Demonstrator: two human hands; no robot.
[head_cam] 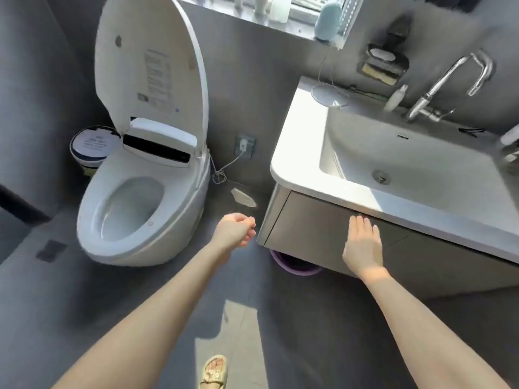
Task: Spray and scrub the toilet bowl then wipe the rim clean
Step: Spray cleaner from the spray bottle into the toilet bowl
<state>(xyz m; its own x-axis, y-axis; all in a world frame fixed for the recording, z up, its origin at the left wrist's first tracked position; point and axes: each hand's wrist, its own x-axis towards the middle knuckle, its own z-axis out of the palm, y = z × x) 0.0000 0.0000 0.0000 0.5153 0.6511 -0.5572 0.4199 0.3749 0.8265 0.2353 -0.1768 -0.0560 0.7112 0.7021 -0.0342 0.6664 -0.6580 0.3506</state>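
Note:
A white toilet (179, 220) stands at the left with its lid (148, 66) raised and the seat down around the open bowl (132, 206). My left hand (234, 230) hangs in the air just right of the toilet, its fingers loosely curled and holding nothing. My right hand (362, 245) is stretched out flat with straight fingers in front of the grey vanity drawer (314, 220), under the basin's front edge. No spray bottle, brush or cloth is in either hand.
A white sink basin (303, 141) with a chrome tap (449, 82) fills the right side. A purple tub (295, 265) sits under the vanity. A round bin (92, 144) stands behind the toilet. A wall socket (245, 146) with a cord is between toilet and vanity. My sandalled foot (214, 372) is on the grey floor.

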